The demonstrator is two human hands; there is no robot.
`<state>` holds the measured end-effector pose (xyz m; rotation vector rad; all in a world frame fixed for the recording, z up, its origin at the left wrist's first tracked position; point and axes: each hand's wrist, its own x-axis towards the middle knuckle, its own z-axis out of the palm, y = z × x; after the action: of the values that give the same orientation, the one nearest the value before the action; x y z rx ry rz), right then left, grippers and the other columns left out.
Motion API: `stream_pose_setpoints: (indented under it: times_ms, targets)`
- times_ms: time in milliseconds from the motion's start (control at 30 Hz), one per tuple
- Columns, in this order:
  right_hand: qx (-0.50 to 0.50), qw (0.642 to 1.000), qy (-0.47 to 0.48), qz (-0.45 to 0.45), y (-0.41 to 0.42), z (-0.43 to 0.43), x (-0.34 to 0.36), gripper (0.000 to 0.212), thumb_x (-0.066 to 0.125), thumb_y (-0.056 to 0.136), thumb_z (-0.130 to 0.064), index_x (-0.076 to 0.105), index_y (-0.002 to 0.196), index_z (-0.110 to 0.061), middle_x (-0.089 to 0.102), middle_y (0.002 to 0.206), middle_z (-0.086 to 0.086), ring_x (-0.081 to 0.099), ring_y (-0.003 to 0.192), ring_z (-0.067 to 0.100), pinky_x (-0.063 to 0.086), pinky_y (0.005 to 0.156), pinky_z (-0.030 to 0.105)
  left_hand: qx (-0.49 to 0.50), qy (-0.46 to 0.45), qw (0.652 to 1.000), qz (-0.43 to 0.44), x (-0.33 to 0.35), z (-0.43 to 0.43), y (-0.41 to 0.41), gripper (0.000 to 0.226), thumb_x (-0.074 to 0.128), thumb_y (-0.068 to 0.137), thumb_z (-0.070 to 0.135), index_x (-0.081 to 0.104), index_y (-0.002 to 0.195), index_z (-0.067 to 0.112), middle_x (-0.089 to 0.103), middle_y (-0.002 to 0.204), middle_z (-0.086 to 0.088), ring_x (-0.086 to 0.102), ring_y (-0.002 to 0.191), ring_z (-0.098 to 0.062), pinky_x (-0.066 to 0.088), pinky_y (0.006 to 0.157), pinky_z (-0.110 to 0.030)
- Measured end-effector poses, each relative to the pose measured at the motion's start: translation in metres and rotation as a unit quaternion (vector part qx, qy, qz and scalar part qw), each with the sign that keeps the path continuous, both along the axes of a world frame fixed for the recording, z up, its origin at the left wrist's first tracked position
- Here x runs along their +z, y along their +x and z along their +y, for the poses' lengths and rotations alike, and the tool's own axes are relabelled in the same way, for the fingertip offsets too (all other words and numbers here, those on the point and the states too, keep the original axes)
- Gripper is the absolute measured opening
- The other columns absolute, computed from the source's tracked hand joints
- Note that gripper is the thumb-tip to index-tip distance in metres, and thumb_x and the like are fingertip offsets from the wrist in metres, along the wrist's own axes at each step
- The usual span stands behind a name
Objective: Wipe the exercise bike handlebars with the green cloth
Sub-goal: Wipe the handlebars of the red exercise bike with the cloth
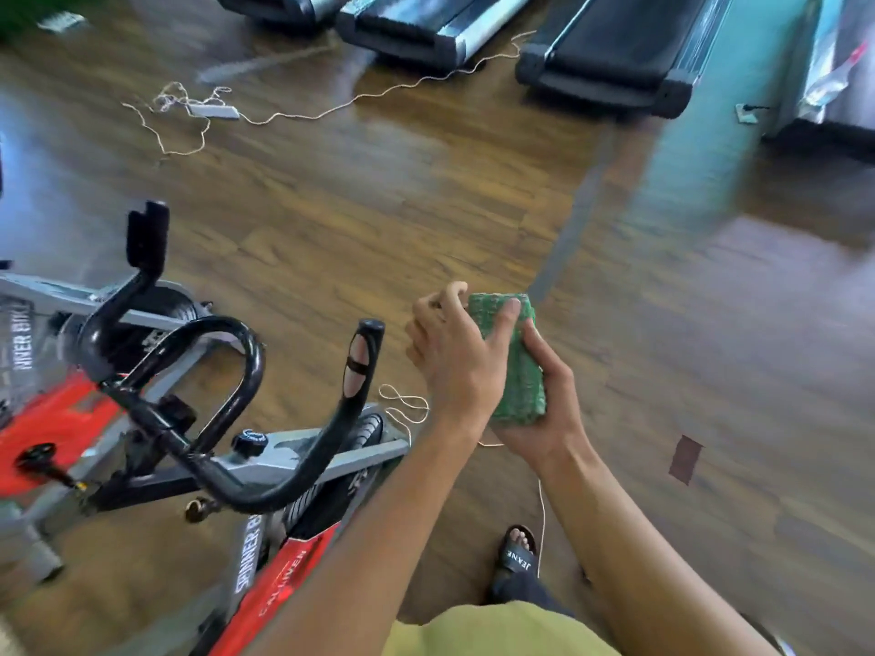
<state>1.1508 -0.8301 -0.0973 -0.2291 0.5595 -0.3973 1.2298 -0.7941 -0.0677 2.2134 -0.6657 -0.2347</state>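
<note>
Holding the folded green cloth [518, 371] in both hands, the person had it just right of the bike's handlebars [236, 371], not touching them. The left hand [454, 357] had its grip pinched round the cloth's top end, thumb on top. The right hand [549, 414] cupped it from underneath, its grip wrapped round it too.

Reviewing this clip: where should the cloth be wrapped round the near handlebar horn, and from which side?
Probably the upright end of the near horn, approached from the right side of the view, where the left hand and right hand hold the folded green cloth. That end stands free as a round bar, with nothing standing between it and the hands.
</note>
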Motion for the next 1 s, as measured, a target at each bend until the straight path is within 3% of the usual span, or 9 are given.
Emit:
stream_pose_setpoints:
  times_ms: [100, 200, 333, 400, 500, 667, 733, 900, 1000]
  targets:
    - [-0.021, 0.998, -0.051, 0.042, 0.019, 0.028, 0.0, 0.043, 0.058, 0.095, -0.036, 0.061, 0.127, -0.008, 0.07, 0.112, 0.015, 0.07, 0.094, 0.027, 0.058, 0.082, 0.036, -0.011, -0.101, 0.994, -0.045, 0.015, 0.047, 0.033, 0.036, 0.059, 0.091, 0.046, 0.056, 0.121, 0.025, 0.044, 0.123, 0.001, 0.039, 0.115, -0.016, 0.023, 0.095, -0.025]
    - [-0.074, 0.981, -0.126, 0.124, 0.04, 0.048, -0.014, 0.049, 0.065, 0.09, -0.031, 0.055, 0.134, -0.01, 0.062, 0.13, 0.021, 0.065, 0.108, 0.032, 0.049, 0.101, 0.043, -0.006, -0.1, 0.994, -0.035, 0.016, 0.084, 0.072, 0.022, 0.057, 0.094, 0.035, 0.06, 0.114, 0.026, 0.047, 0.122, 0.0, 0.041, 0.116, -0.016, 0.026, 0.097, -0.026]
    - [-0.146, 0.922, -0.276, 0.228, 0.081, 0.093, -0.03, 0.03, 0.066, 0.093, -0.032, 0.06, 0.121, -0.025, 0.068, 0.109, 0.007, 0.063, 0.095, 0.027, 0.052, 0.086, 0.042, -0.083, -0.047, 0.991, 0.094, -0.009, 0.12, 0.134, 0.026, 0.047, 0.1, 0.024, 0.06, 0.122, 0.019, 0.057, 0.119, -0.003, 0.053, 0.114, -0.019, 0.041, 0.103, -0.038]
    - [-0.191, 0.879, -0.348, 0.265, 0.103, 0.105, -0.029, 0.034, 0.068, 0.088, -0.04, 0.061, 0.121, -0.032, 0.069, 0.108, -0.002, 0.065, 0.1, 0.021, 0.051, 0.093, 0.042, -0.159, -0.032, 0.969, 0.185, -0.015, 0.119, 0.155, 0.028, 0.044, 0.102, 0.019, 0.061, 0.124, 0.017, 0.062, 0.123, -0.004, 0.057, 0.116, -0.02, 0.043, 0.105, -0.036]
    - [-0.234, 0.841, -0.403, 0.276, 0.13, 0.111, -0.027, 0.028, 0.063, 0.096, -0.027, 0.059, 0.123, -0.033, 0.07, 0.107, -0.01, 0.066, 0.102, 0.008, 0.049, 0.095, 0.028, -0.24, -0.032, 0.93, 0.276, -0.023, 0.11, 0.168, 0.024, 0.047, 0.099, 0.007, 0.065, 0.111, 0.018, 0.068, 0.11, -0.005, 0.063, 0.111, -0.025, 0.048, 0.102, -0.047]
    - [-0.23, 0.813, -0.43, 0.318, 0.159, 0.136, -0.043, 0.029, 0.059, 0.096, -0.044, 0.058, 0.126, -0.043, 0.069, 0.12, -0.005, 0.063, 0.115, 0.014, 0.046, 0.105, 0.041, -0.259, -0.056, 0.907, 0.327, -0.022, 0.102, 0.182, 0.019, 0.056, 0.094, -0.001, 0.068, 0.11, 0.0, 0.07, 0.085, -0.005, 0.067, 0.076, -0.019, 0.057, 0.076, -0.034]
    - [-0.223, 0.81, -0.415, 0.349, 0.162, 0.155, -0.062, 0.048, 0.055, 0.094, -0.056, 0.05, 0.138, -0.039, 0.06, 0.135, -0.007, 0.053, 0.13, 0.013, 0.037, 0.113, 0.048, -0.256, -0.057, 0.897, 0.356, -0.022, 0.099, 0.185, 0.017, 0.06, 0.092, -0.002, 0.068, 0.107, -0.002, 0.068, 0.077, -0.002, 0.064, 0.065, -0.012, 0.057, 0.065, -0.026]
    - [-0.218, 0.834, -0.356, 0.361, 0.156, 0.232, -0.083, 0.044, 0.055, 0.089, -0.058, 0.039, 0.129, -0.066, 0.044, 0.148, -0.016, 0.04, 0.14, 0.014, 0.029, 0.118, 0.048, -0.269, -0.065, 0.887, 0.37, -0.026, 0.102, 0.19, 0.013, 0.063, 0.091, 0.001, 0.07, 0.102, 0.002, 0.07, 0.078, -0.005, 0.066, 0.057, -0.005, 0.058, 0.059, -0.021]
    - [-0.258, 0.8, -0.401, 0.364, 0.165, 0.196, -0.072, 0.044, 0.051, 0.099, -0.044, 0.036, 0.14, -0.05, 0.042, 0.149, -0.012, 0.037, 0.14, 0.006, 0.028, 0.12, 0.042, -0.272, -0.068, 0.88, 0.383, -0.026, 0.102, 0.193, 0.013, 0.064, 0.091, 0.002, 0.071, 0.101, 0.002, 0.071, 0.078, -0.004, 0.068, 0.06, -0.006, 0.058, 0.063, -0.024]
